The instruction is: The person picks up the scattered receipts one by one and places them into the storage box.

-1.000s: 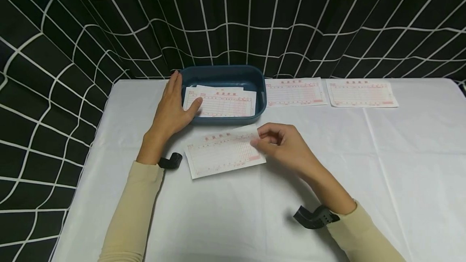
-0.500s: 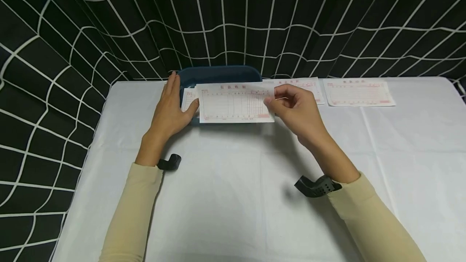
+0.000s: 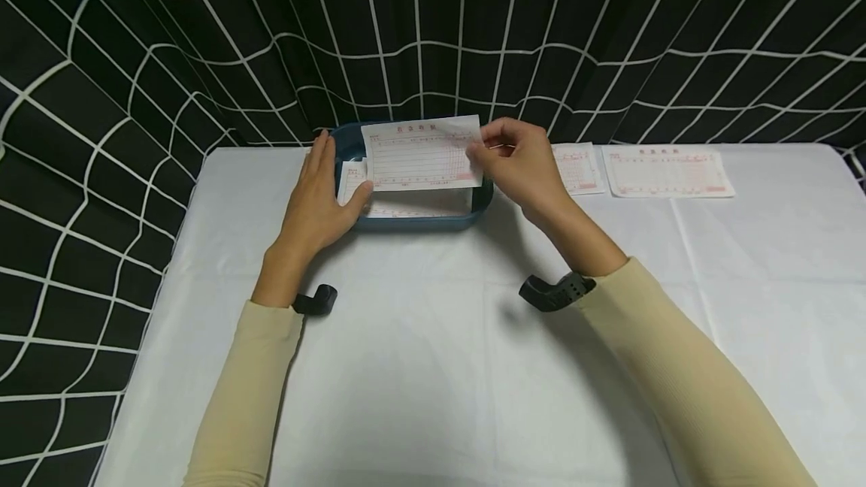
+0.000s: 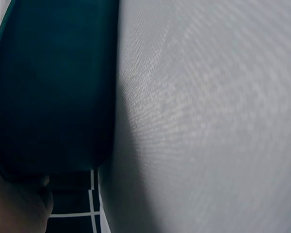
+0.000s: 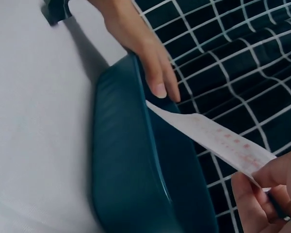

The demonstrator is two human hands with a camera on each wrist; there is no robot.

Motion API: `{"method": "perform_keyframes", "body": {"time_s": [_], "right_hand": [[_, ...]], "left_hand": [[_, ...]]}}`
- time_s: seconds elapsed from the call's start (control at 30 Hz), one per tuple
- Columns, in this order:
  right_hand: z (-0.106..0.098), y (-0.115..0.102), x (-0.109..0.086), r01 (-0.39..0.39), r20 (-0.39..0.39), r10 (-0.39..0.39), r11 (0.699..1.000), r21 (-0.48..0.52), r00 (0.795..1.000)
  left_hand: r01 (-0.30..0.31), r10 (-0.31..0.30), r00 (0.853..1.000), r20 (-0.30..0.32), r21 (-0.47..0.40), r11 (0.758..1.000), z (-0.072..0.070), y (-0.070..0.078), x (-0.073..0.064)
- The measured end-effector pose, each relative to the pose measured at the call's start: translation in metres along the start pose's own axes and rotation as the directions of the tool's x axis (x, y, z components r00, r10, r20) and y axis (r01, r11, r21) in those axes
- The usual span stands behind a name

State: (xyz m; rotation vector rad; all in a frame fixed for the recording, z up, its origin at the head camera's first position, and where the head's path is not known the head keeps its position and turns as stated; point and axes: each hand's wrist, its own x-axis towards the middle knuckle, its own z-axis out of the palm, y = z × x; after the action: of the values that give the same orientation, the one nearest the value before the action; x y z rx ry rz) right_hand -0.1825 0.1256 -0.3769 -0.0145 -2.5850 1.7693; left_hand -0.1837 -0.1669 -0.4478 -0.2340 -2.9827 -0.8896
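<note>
Right hand [image 3: 517, 164]: pinching a white rectangular red-printed paper form [image 3: 422, 156] above a dark-blue oblong plastic tub [image 3: 419, 223].
Left hand [image 3: 314, 194]: fingers straight against the tub's left end.
Form's step: apparently placing it inside; next calls for lowering, aligning, releasing.
Form's shift: farther back than half a second ago, uncovering the tub's front rim.

1. The right hand [image 3: 521, 160], with the paper slip [image 3: 425, 155] pinched in it, is over the blue bin [image 3: 419, 224] rather than above the tablecloth [image 3: 406, 367] in front of it, as a second ago.
2. The slip, level half a second ago, tilts up at its right end.
3. The bin's front rim, mostly hidden then, shows again.
4. The right sleeve [image 3: 683, 352] reaches farther forward.
</note>
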Motion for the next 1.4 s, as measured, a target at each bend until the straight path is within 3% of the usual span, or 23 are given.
{"method": "perform_keyframes", "body": {"time_s": [0.5,0.87,1.03,1.23,1.4], "right_hand": [[0.043,0.004,0.020,0.002,0.087,0.009,0.992,-0.125,0.996],[0.062,0.006,0.024,0.136,0.144,-0.102,0.958,-0.253,0.984],[0.059,0.004,0.024,0.188,0.186,-0.138,0.938,-0.291,0.973],[0.042,-0.001,0.021,0.283,0.264,-0.205,0.911,-0.301,0.942],[0.024,0.002,0.016,0.322,0.260,-0.247,0.897,-0.303,0.933]], "left_hand": [[-0.006,0.006,1.000,-0.004,-0.026,1.000,0.002,-0.001,-0.004],[0.009,-0.009,1.000,0.001,-0.006,1.000,0.001,-0.002,-0.004],[0.010,-0.010,1.000,0.005,-0.003,1.000,-0.001,-0.002,-0.003],[0.008,-0.008,1.000,0.006,-0.001,1.000,-0.002,0.000,-0.001],[0.013,-0.013,1.000,0.001,0.003,1.000,0.000,0.000,0.000]]}}
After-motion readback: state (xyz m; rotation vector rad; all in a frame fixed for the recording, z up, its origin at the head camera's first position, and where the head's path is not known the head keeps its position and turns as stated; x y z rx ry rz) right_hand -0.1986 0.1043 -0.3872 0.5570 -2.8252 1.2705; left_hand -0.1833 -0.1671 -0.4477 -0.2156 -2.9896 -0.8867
